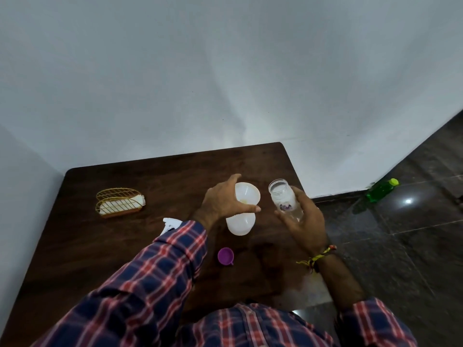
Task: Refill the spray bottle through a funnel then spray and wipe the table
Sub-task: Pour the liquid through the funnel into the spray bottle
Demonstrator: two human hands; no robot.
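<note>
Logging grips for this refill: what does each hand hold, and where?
Left hand steadies the white plastic funnel by its rim; right hand holds the open clear plastic bottle around its lower body.

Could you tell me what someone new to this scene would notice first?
Mid-table, the left hand steadies a white funnel seated on a white bottle, while the right hand tilts an open clear bottle beside it. A purple cap lies nearer the person, and a green bottle stands on the floor at the right.
</note>
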